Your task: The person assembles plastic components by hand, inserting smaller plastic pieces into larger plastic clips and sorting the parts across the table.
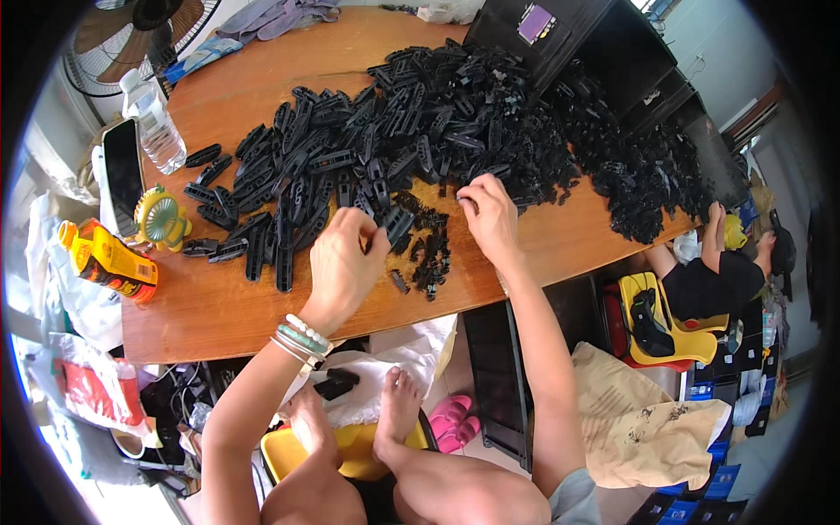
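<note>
My left hand (343,262), with bracelets at its wrist, is closed at the near side of a big heap of black plastic parts (332,162). A long, ribbed black plastic part (398,225) sits at its fingertips and seems to be gripped there. To the right, my right hand (492,219) is pinched shut over the table; anything between its fingertips is too small to make out. Small black plastic pieces (430,254) lie scattered on the wood between both hands.
On the wooden table (210,306) stand an orange-yellow bottle (109,262), a small toy-like fan (162,219), a phone (122,171) and a water bottle (156,127). Black crates (569,44) back the heap. Another person (713,271) sits at the right beside more black pieces (643,179).
</note>
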